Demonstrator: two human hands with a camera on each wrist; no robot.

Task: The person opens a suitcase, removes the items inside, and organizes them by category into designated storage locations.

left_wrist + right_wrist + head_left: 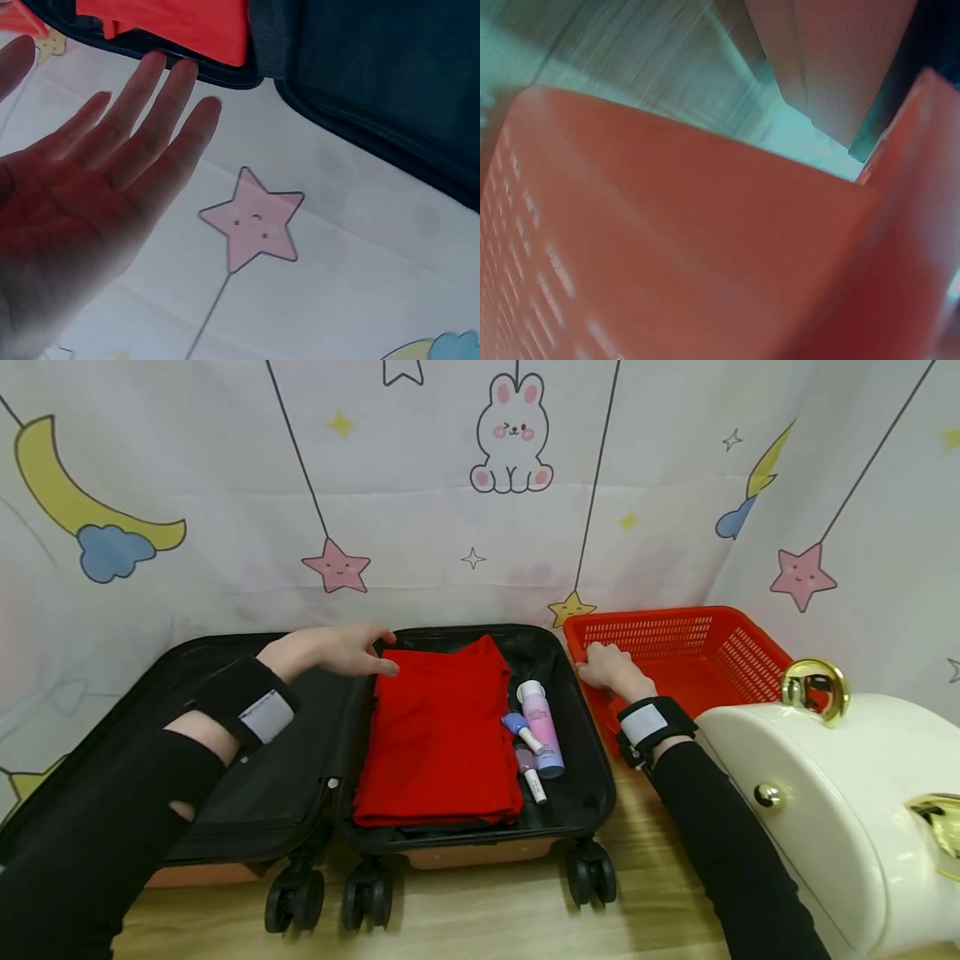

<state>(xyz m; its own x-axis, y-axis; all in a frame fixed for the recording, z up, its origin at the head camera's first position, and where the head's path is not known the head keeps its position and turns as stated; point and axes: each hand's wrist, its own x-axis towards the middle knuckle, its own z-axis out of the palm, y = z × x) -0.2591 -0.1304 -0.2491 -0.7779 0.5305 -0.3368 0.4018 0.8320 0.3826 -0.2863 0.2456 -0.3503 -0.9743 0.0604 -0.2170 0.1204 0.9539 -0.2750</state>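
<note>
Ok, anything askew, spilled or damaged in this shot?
Two small things: the folded red cloth has its far right corner jutting out, unlike its straighter near edge; the left black sleeve has a gap showing skin, possibly a tear or thumbhole. No spill visible.

White fabric backdrop (420,502), upper half: yellow moon (51,483), upper left; rabbit (513,443), top centre; pink star (803,575), right. Wood-grain surface (465,914), bottom edge.

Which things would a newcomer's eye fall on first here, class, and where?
First, the folded red cloth in the right half of the open suitcase. Next, the red basket beside it, to the right. Finally, the glossy white container at the lower right of the head view.
</note>
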